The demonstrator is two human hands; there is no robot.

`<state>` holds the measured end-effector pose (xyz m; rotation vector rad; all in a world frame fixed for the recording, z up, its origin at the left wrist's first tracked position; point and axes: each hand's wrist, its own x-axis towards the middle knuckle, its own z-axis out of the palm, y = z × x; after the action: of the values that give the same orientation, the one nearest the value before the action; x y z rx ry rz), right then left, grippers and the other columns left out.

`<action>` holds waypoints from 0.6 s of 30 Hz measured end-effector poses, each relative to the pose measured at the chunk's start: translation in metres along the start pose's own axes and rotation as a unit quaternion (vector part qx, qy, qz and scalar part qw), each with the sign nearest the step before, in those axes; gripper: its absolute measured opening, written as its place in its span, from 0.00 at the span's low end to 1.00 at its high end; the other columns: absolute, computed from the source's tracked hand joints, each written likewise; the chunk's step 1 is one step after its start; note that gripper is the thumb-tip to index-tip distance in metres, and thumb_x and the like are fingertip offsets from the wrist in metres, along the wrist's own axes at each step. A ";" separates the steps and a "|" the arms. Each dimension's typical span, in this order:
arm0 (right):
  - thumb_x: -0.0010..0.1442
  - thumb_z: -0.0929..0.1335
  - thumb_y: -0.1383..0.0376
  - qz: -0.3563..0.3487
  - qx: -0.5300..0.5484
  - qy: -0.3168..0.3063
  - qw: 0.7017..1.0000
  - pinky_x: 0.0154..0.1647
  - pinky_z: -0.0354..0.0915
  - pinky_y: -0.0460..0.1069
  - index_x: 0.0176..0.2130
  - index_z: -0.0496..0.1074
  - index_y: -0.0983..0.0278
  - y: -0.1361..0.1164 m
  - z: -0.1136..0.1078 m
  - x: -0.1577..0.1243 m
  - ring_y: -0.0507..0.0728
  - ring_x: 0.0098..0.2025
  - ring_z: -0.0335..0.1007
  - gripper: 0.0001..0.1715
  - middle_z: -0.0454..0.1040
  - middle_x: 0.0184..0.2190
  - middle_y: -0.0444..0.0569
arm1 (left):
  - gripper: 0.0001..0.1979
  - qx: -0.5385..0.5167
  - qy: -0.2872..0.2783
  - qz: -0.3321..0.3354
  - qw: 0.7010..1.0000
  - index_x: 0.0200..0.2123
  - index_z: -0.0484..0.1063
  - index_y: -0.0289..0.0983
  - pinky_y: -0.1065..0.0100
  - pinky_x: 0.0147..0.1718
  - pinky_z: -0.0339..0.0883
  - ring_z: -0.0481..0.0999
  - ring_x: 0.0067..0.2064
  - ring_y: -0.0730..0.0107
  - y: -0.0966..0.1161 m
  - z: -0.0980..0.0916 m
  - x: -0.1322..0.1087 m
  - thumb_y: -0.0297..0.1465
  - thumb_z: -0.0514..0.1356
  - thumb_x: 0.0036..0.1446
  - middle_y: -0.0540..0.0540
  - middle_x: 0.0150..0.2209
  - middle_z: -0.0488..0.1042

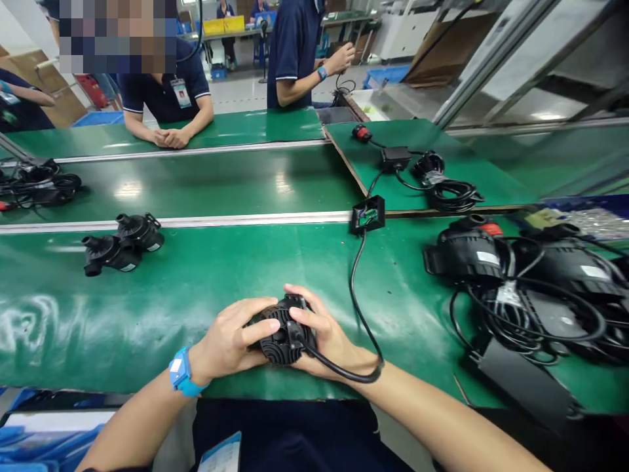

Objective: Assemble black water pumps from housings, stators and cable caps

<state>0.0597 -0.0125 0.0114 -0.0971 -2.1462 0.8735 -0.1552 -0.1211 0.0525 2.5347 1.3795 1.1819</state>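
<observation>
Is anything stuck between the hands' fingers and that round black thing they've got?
Nothing that shows. The left hand and right hand both touch the round black thing directly. Its cord crosses over the right wrist, but not between.

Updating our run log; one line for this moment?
left hand: holding ribbed black housing | right hand: same housing | cable: housing to open box
</observation>
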 end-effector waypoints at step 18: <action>0.69 0.65 0.60 0.394 -0.401 0.157 0.812 0.64 0.56 0.61 0.56 0.71 0.74 0.084 -0.262 0.081 0.68 0.60 0.65 0.23 0.71 0.57 0.68 | 0.15 0.249 0.029 -0.087 0.964 0.53 0.74 0.44 0.37 0.65 0.53 0.60 0.69 0.44 -0.059 -0.004 0.013 0.31 0.59 0.64 0.40 0.63 0.70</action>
<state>0.1716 0.2239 0.1279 -1.5347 -1.9828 0.2418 -0.1950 -0.0769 0.0423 2.6061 2.0941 0.9812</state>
